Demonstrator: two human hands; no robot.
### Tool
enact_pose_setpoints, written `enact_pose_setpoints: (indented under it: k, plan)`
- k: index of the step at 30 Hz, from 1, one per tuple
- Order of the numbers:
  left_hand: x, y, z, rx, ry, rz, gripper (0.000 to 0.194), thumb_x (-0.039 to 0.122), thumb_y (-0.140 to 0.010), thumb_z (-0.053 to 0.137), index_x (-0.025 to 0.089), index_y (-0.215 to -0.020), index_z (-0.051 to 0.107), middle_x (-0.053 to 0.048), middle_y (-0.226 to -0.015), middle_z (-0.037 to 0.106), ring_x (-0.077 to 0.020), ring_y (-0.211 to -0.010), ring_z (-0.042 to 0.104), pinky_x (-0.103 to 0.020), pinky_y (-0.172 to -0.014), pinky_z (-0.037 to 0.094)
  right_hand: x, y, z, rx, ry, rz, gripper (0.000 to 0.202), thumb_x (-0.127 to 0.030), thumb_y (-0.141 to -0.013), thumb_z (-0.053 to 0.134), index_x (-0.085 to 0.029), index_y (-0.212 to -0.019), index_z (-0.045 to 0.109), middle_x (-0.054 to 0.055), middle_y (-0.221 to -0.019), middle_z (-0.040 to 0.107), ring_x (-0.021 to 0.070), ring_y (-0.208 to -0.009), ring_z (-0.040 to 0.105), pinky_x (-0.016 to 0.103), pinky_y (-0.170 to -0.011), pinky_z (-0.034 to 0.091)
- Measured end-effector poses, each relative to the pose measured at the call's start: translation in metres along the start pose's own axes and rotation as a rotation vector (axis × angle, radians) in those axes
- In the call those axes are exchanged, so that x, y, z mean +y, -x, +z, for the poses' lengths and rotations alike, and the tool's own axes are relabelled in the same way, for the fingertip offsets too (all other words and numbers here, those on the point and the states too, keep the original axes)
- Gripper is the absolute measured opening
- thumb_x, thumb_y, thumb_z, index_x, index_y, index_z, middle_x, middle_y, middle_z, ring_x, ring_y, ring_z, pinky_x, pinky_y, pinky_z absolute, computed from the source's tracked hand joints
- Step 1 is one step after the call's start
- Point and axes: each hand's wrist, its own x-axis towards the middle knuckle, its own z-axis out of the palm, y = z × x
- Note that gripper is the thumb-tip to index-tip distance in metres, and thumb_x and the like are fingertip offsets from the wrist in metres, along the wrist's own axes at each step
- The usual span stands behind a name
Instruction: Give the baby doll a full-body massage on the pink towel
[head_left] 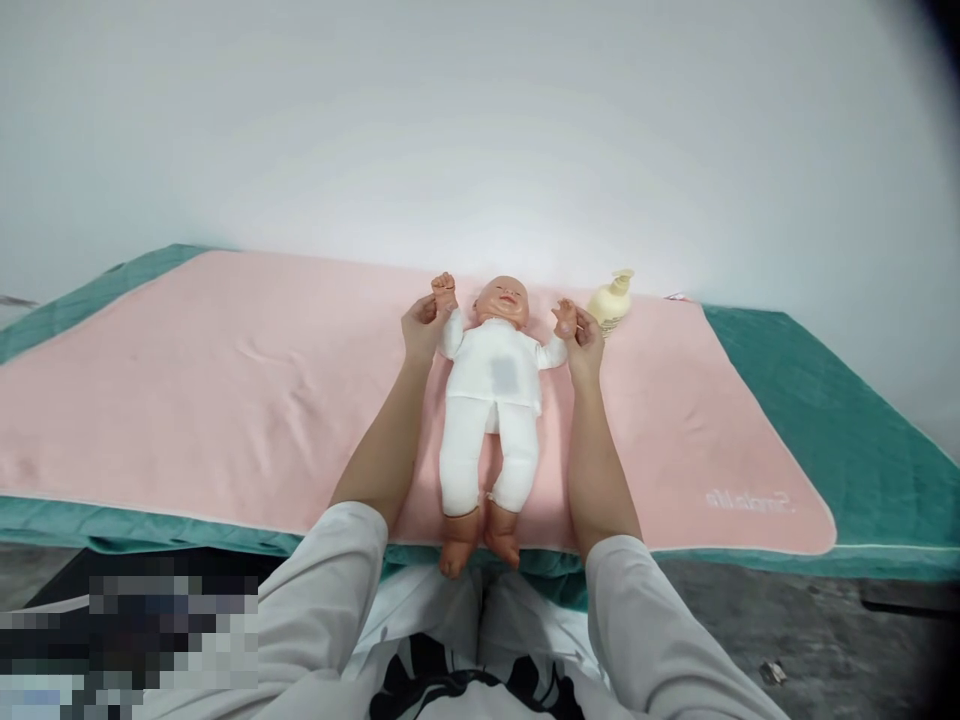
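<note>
A doll [495, 375] is laid face up on a blanket [187, 380], its head pointed towards the wall [480, 120], its feet extended past the near edge. It is flanked by the left hand [422, 325] and the right hand [587, 345]. Behind the latter, a pump bottle [611, 300] is set, seemingly on the blanket, which is spread over a cover [825, 400].

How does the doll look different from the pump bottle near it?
The doll is much larger than the pump bottle. The doll wears white clothing; the pump bottle is pale yellow. The person's fingers hold the doll, but not the pump bottle. Both are on the pink blanket.
</note>
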Motion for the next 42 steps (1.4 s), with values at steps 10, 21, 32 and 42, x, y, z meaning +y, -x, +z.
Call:
enact_pose_setpoints:
  k: [10,21,32,42]
  plan:
    - [0.013,0.039,-0.012,0.046,-0.265,0.26,0.036,0.031,-0.074,0.073,0.015,-0.106,0.065,-0.009,-0.107,0.072,-0.0218,-0.105,0.068,-0.034,-0.099,0.051,-0.027,0.062,-0.01,0.01,0.52,-0.155,0.044,-0.036,-0.084,0.065,-0.02,-0.124,0.06,0.012,-0.122,0.066,0.0229,-0.115,0.063,0.045,-0.107,0.05]
    - [0.031,0.102,-0.05,0.049,-0.593,0.241,0.031,0.027,-0.078,0.073,0.022,-0.107,0.063,-0.005,-0.122,0.071,-0.0233,-0.117,0.065,-0.036,-0.103,0.05,-0.042,0.116,-0.02,0.058,0.752,-0.146,0.032,-0.017,-0.081,0.055,-0.021,-0.11,0.069,0.006,-0.098,0.063,0.0174,-0.091,0.064,0.035,-0.088,0.056]
    - [0.032,0.135,-0.083,0.007,-0.857,-0.019,0.036,0.03,-0.079,0.073,0.019,-0.113,0.065,-0.011,-0.123,0.07,-0.0278,-0.115,0.067,-0.039,-0.098,0.052,-0.031,0.145,-0.032,0.034,0.654,-0.108,0.021,-0.011,-0.081,0.054,-0.02,-0.095,0.067,0.009,-0.11,0.06,0.0165,-0.103,0.064,0.03,-0.079,0.059]
    - [0.033,0.133,-0.082,0.036,-0.788,-0.06,0.032,0.028,-0.076,0.071,0.021,-0.107,0.067,-0.008,-0.099,0.074,-0.0255,-0.091,0.069,-0.036,-0.079,0.053,-0.037,0.139,-0.028,0.027,0.485,-0.019,0.023,-0.022,-0.084,0.062,-0.022,-0.104,0.073,0.01,-0.115,0.066,0.0201,-0.109,0.065,0.036,-0.089,0.059]
